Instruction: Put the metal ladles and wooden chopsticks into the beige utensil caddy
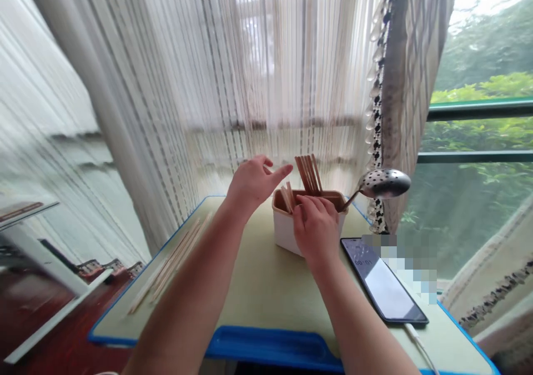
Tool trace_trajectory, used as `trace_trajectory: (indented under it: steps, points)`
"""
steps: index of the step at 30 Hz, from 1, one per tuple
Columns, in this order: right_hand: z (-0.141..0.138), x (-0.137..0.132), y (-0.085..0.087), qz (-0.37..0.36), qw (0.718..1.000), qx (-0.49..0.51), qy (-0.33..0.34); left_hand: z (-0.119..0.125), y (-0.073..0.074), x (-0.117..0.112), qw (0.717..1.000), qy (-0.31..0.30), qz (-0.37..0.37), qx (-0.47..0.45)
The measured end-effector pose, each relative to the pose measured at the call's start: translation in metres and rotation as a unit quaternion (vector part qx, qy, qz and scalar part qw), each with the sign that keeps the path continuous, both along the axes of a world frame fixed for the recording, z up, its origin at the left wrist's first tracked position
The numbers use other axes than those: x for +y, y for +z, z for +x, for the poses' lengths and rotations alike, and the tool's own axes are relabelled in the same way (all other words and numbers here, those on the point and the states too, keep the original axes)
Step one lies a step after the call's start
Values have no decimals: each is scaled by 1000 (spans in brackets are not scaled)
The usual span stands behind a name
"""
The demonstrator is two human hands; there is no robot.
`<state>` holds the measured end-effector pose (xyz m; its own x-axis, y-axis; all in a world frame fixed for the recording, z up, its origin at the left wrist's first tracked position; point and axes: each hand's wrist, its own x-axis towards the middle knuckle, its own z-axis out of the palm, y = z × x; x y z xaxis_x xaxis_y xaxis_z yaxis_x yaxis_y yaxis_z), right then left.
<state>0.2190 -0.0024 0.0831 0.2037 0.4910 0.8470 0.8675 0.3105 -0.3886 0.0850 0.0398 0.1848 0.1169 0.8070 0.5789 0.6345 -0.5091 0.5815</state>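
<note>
My left hand (260, 181) is raised just left of a white utensil holder (287, 233) with a brown rim. Its thumb and fingers are apart, and nothing shows between them. Over the holder's front rim lies my right hand (316, 225), fingers curled onto it; what is under them is hidden. Several dark brown chopsticks (308, 174) stand upright in the holder. Shorter-looking pale chopsticks (287, 196) poke up in its left part, near my left thumb. A perforated metal skimmer spoon (383, 183) leans out to the right. More pale chopsticks (177, 261) lie on the table's left side.
The pale green table (266, 297) has a blue edge and a blue front tray (270, 344). A phone (385, 280) with a white cable (420, 344) lies on the right. String curtains (291, 75) hang behind, and a window with railings is at right.
</note>
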Motion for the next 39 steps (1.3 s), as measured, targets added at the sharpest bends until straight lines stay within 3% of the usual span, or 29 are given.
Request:
trace_trajectory:
  steps: [2,4,8,10,12,16,20,25,28,39]
  points:
    - [-3,-5,-1,47,999,-4,24,-14,-2,-9,997,45,46,-41]
    - [-9,-11,-7,112,990,-17,80,-34,-15,-12,990,85,80,-74]
    - [-29,-19,-27,200,953,-74,217,-89,-71,-7,967,232,77,-77]
    - [-41,-18,-38,157,944,-92,275,-115,-103,-5,948,311,31,-54]
    - [-53,-13,-49,64,938,-91,329,-131,-130,-6,939,343,-5,-22]
    - [-72,6,-75,-127,904,-53,406,-128,-160,-11,932,355,-8,71]
    - [-77,24,-95,-240,875,74,413,-114,-169,-10,930,328,-53,158]
    - [-74,33,-101,-279,843,194,417,-124,-177,-5,895,370,-115,222]
    - [-71,32,-99,-281,843,195,416,-128,-181,-5,878,393,-149,226]
    - [-71,25,-93,-280,862,113,407,-118,-177,-8,880,384,-164,224]
